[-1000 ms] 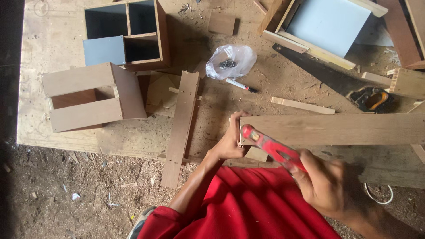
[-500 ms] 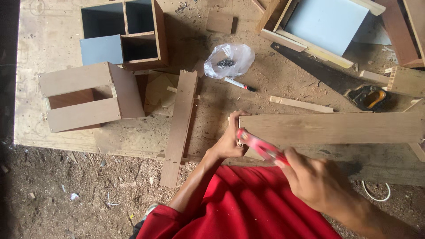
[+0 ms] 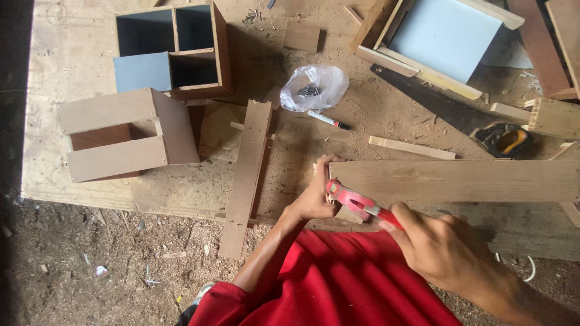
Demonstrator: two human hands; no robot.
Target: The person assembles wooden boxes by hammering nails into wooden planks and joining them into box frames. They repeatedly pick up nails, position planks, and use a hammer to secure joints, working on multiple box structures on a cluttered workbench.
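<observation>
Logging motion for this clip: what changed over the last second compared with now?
Very little. The right hand keeps its grip on the red-handled tool, which has edged slightly leftward along the near edge of the long wooden plank. The left hand stays pressed at the plank's left end. Nothing was picked up or released; the brown open wooden box and clear plastic bag lie unmoved.
</observation>
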